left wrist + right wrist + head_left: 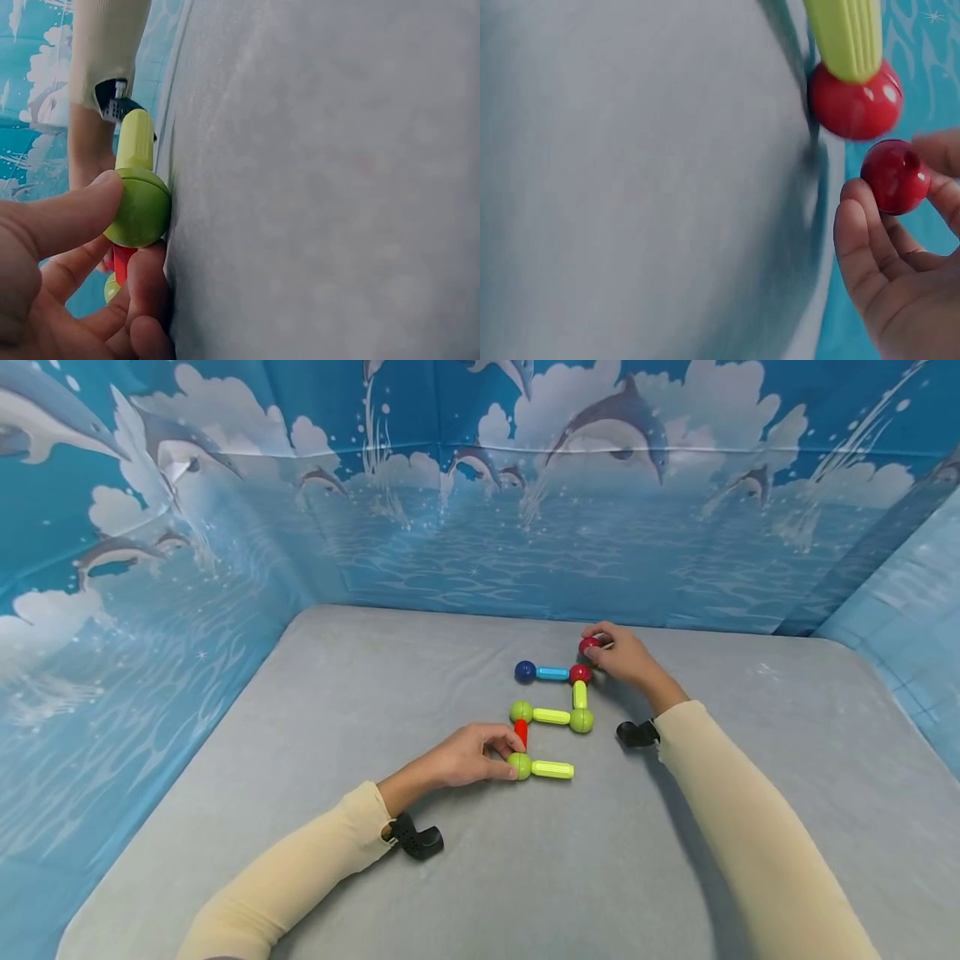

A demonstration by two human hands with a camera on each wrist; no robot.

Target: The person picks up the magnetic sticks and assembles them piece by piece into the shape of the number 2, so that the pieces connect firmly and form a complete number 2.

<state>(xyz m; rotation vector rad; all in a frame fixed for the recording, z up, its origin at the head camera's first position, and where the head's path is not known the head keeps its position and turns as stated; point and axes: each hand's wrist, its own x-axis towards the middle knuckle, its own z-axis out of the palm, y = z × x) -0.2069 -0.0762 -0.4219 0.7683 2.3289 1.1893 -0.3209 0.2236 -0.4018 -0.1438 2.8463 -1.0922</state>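
My right hand [624,656] pinches a loose red ball [895,177] by its sides, close to another red ball [580,674] in a chain of balls and rods. My left hand [480,755] holds the green ball [141,208] at the near end, its thumb on one side and its fingers near the red rod [521,734]. From that ball a yellow-green rod [552,770] sticks out to the right. Farther up the zigzag come a green ball [521,712], a yellow-green rod [551,717], another green ball [581,720] and an upright yellow-green rod [580,695].
A light blue rod [552,673] links the chain's red ball to a dark blue ball [525,672]. Everything lies on a grey cloth-covered table [315,693]. A dolphin-print curtain [420,552] hangs behind and beside it. Black wrist cameras [420,839] hang under both forearms.
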